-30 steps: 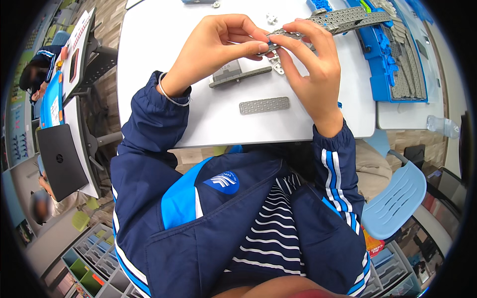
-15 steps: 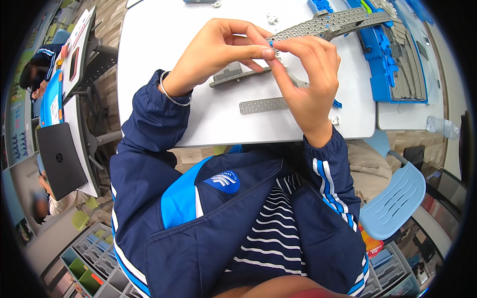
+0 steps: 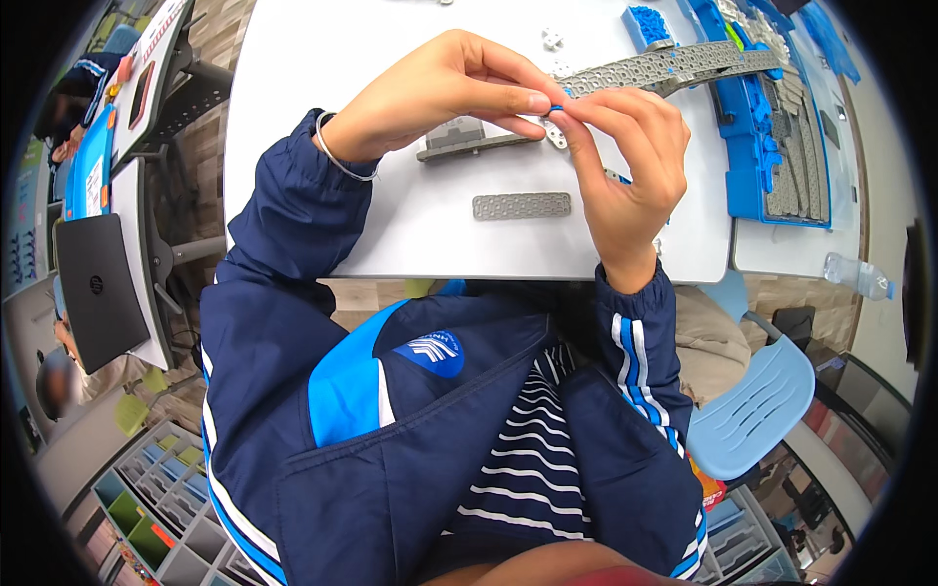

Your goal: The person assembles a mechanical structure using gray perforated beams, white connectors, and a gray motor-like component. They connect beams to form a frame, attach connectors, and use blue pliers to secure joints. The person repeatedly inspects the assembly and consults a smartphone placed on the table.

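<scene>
A small blue pin (image 3: 557, 108) sits between the fingertips of both hands. My left hand (image 3: 440, 93) pinches it from the left with thumb and index finger, while my right hand (image 3: 635, 142) closes on it from the right. Just beyond the right fingers lies a long assembly of grey perforated beams (image 3: 660, 68). Partly covered by my left hand is a grey part with a flat block (image 3: 464, 137). Nearer to me, a short grey perforated plate (image 3: 522, 205) rests flat on the white table (image 3: 391, 244). Small white connectors (image 3: 553, 39) are scattered beyond the hands.
At the right stands a blue storage tray (image 3: 745, 181) filled with grey beams and blue pieces, beside a small box of blue pins (image 3: 646, 26). A plastic bottle (image 3: 858, 276) lies farther right. A light-blue chair (image 3: 757, 400) and, at left, a laptop (image 3: 98, 288) flank the table.
Both hands have shifted slightly to the right, still pinched together at the blue pin. The grey plate now shows whole, no longer partly covered by my right hand.
</scene>
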Demonstrator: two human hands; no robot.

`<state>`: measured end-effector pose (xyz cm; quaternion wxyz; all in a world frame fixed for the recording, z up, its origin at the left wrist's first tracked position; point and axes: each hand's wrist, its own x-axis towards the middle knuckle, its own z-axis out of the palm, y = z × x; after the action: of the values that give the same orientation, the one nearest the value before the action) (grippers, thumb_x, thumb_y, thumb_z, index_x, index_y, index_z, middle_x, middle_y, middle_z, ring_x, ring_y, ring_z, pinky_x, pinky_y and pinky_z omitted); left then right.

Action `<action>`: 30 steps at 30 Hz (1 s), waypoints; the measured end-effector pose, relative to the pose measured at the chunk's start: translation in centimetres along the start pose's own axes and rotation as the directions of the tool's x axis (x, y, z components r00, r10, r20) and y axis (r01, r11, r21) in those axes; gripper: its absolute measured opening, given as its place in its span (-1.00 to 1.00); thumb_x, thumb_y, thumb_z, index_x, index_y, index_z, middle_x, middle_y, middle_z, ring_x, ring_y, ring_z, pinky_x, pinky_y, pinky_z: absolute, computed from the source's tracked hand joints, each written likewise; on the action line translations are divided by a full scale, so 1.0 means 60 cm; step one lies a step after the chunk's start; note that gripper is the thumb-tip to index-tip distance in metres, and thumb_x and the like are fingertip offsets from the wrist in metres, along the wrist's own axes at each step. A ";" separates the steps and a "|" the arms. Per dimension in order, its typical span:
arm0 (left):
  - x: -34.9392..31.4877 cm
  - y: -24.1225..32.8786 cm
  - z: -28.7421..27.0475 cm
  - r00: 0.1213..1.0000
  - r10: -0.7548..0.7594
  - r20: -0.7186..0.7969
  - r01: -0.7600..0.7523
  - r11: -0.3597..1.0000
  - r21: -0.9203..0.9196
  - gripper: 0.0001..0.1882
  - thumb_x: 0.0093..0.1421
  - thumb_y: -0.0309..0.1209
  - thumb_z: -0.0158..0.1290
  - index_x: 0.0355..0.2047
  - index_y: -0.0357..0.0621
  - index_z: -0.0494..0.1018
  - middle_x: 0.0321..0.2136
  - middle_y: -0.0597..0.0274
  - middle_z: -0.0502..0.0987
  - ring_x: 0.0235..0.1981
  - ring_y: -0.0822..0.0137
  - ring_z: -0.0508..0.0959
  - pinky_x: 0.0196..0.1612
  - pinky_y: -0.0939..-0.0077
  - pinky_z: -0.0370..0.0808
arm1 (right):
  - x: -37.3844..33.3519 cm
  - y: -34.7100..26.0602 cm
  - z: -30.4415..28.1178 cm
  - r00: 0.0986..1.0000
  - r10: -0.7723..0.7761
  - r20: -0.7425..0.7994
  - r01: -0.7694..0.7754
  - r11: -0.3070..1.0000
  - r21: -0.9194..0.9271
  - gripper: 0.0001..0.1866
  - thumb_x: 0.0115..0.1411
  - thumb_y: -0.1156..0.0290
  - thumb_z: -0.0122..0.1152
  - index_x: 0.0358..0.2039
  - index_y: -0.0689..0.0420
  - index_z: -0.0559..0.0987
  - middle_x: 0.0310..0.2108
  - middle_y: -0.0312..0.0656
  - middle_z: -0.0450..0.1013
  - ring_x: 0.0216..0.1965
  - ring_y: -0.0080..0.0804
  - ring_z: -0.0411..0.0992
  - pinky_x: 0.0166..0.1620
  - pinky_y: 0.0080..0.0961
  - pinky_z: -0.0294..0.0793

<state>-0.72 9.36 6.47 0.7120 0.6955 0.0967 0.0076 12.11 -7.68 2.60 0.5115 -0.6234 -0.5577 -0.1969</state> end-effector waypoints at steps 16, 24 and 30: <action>0.000 0.000 0.017 1.000 -0.021 0.011 0.022 0.999 -0.040 -0.60 0.26 -0.43 0.17 0.07 -0.32 0.46 -0.19 0.01 0.66 -0.15 0.41 0.66 -0.04 0.63 0.59 | 0.065 -0.007 -0.057 0.906 -0.024 0.423 0.042 0.999 -0.032 -0.89 0.06 0.57 0.34 -0.37 0.15 0.62 -0.35 -0.23 0.58 -0.27 -0.25 0.52 -0.20 -0.41 0.45; 0.000 -0.002 0.021 0.999 -0.005 0.038 0.009 0.992 -0.125 -0.60 0.25 -0.45 0.17 0.05 -0.45 0.46 -0.19 -0.03 0.65 -0.15 0.32 0.68 -0.03 0.62 0.61 | 0.088 -0.006 -0.059 0.827 -0.143 0.543 0.191 0.981 -0.033 -0.92 0.02 0.53 0.27 -0.41 0.14 0.59 -0.43 -0.24 0.47 -0.34 -0.22 0.46 -0.21 -0.30 0.39; 0.006 -0.014 0.019 0.999 -0.004 0.033 0.009 0.988 -0.154 -0.59 0.25 -0.48 0.15 0.05 -0.48 0.44 -0.17 -0.02 0.64 -0.14 0.30 0.68 -0.02 0.61 0.61 | 0.089 -0.016 -0.060 0.786 -0.148 0.601 0.255 0.962 -0.096 -0.86 -0.01 0.55 0.26 -0.36 0.17 0.59 -0.42 -0.22 0.45 -0.32 -0.22 0.44 -0.20 -0.31 0.39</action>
<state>-0.31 8.23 5.64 0.7650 0.6381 0.0865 0.0014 14.05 -8.25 8.79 0.2340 -0.6318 -0.7328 -0.0952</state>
